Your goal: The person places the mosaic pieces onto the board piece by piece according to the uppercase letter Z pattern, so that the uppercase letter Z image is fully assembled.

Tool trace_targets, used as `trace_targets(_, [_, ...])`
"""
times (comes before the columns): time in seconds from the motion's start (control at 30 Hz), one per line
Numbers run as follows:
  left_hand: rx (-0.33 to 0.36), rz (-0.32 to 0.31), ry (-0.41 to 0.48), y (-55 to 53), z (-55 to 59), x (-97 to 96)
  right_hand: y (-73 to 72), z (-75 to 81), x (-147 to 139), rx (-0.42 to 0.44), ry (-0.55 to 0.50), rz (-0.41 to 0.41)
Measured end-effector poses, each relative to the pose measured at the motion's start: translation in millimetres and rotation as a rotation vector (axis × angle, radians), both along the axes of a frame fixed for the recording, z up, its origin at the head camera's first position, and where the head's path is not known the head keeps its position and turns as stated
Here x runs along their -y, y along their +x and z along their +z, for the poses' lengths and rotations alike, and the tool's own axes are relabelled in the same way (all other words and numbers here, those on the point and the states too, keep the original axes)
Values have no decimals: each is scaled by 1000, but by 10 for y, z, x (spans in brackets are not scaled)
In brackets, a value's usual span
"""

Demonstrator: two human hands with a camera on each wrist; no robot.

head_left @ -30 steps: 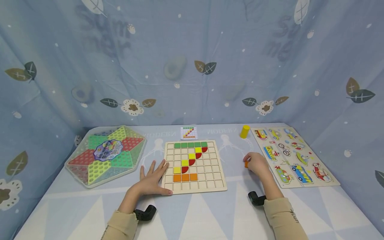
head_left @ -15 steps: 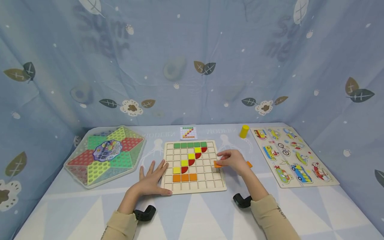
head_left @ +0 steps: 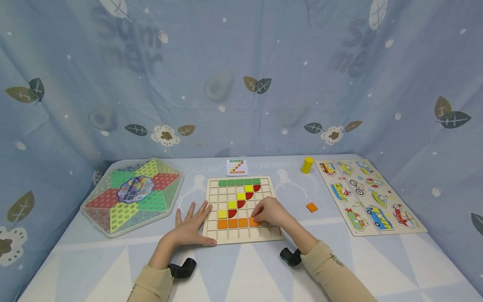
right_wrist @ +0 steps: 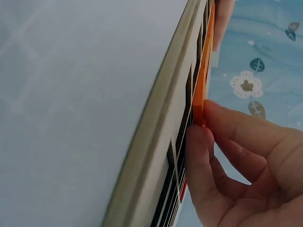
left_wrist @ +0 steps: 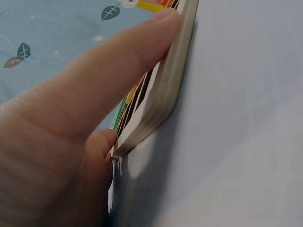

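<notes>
A wooden grid board (head_left: 264, 235) lies in the middle of the table in the head view, with green, yellow, red and orange pieces in its cells. My right hand (head_left: 271, 211) pinches an orange square tile (head_left: 253, 222) at the right end of the orange row. The right wrist view shows thumb and finger on the tile's (right_wrist: 199, 106) edge, at the board's surface. My left hand (head_left: 190, 228) lies spread at the board's left edge, its thumb on the near left corner, also seen in the left wrist view. A loose orange square tile (head_left: 311, 207) lies right of the board.
Behind the board lies a small pattern card (head_left: 237, 167). A yellow cylinder (head_left: 307, 165) stands at the back right, beside a vehicle picture puzzle board (head_left: 371, 197). To the left is a hexagonal box (head_left: 132, 195) with a coloured star.
My right hand has carried an orange tile leftward from the table onto the board, to the end of the orange row. Another orange tile has come into view where it was. The left hand stays put.
</notes>
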State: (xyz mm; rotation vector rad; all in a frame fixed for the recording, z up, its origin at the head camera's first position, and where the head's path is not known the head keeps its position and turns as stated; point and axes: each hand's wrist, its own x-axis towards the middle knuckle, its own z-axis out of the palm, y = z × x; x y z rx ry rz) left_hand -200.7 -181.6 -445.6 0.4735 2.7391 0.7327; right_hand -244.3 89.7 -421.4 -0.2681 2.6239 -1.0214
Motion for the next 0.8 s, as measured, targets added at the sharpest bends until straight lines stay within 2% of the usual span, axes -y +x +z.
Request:
trace_targets(0.17, [-4, 6, -3, 2, -3, 1, 1, -13, 32, -17, 52, 32])
trace_targets(0.47, [9, 3, 9, 16, -32, 6, 12, -54, -7, -30, 35, 51])
trace_targets(0.53, [13, -3, 13, 9, -35, 3, 3, -19, -72, -55, 32, 22])
trace_targets(0.67, [14, -6, 15, -5, -36, -1, -61, 69, -332, -139, 57, -87])
trace_targets(0.8, [11, -4, 7, -9, -24, 8, -128, 134, -697, -221, 162, -175])
